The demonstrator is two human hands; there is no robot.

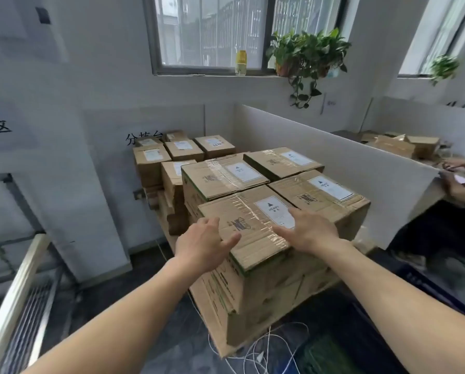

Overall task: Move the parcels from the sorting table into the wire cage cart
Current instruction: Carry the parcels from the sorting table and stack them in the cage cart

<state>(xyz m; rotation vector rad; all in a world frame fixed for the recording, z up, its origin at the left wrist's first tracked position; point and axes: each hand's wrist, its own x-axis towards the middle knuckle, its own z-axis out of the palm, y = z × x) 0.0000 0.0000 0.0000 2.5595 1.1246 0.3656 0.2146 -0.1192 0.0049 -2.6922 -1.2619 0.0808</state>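
Grip spread on both sides: my left hand [204, 241] and right hand [309, 230] reach open-fingered over the nearest parcel [253, 222], clasping nothing yet. It tops the near stack at 12 o'clock, with more parcels [184, 149] behind. With the wire cage cart [23, 306] waiting at 8 o'clock, I judge nearly everything remains.

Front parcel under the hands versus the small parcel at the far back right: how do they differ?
The front parcel is clearly bigger than the back parcel. The front parcel's label reads HEAVY; the back parcel's is too small to read. The left hand and right hand lie on the front parcel; no hand touches the back parcel. Both are brown cardboard with white top labels.
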